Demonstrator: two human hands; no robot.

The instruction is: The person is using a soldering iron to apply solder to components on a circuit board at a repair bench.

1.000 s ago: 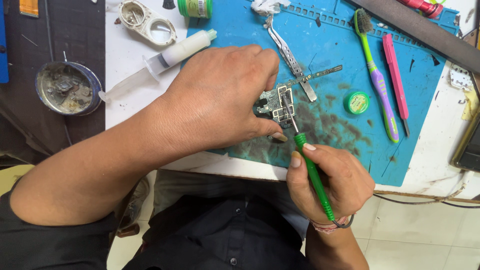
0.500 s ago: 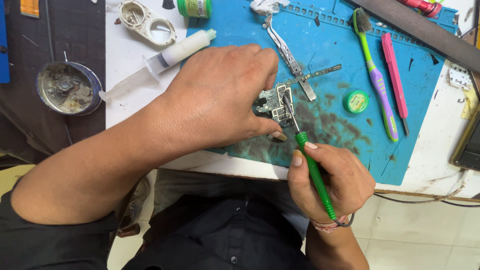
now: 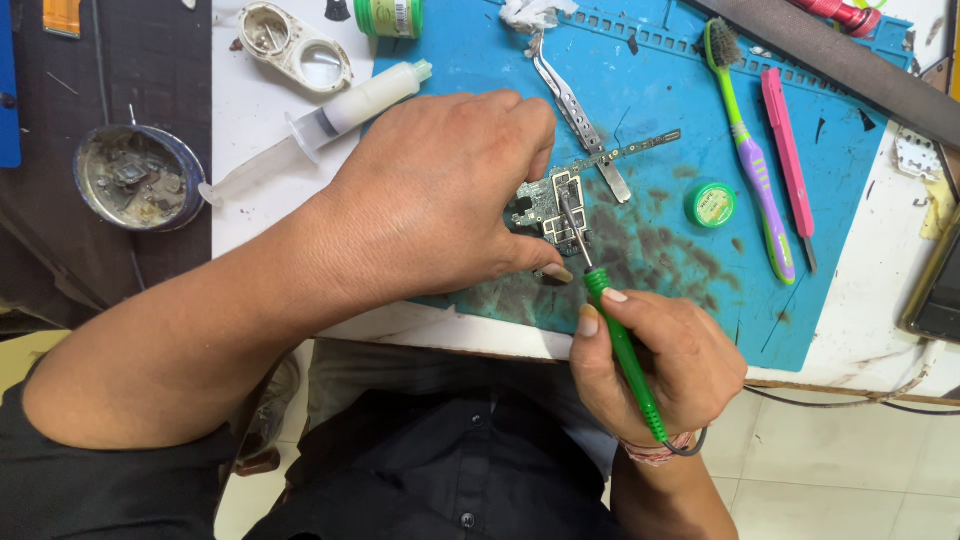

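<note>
The circuit board [image 3: 548,205] is pinned on the blue mat [image 3: 800,290] by the left hand [image 3: 440,200]; the green soldering iron [image 3: 615,335], gripped by the right hand [image 3: 655,355], is angled up-left, tip touching the board.

L hand [image 3: 440,200] palm down, fingers curled in a pinch grip, forearm bare. R hand [image 3: 655,360] near, closed in pen grip, wrist bent.
</note>
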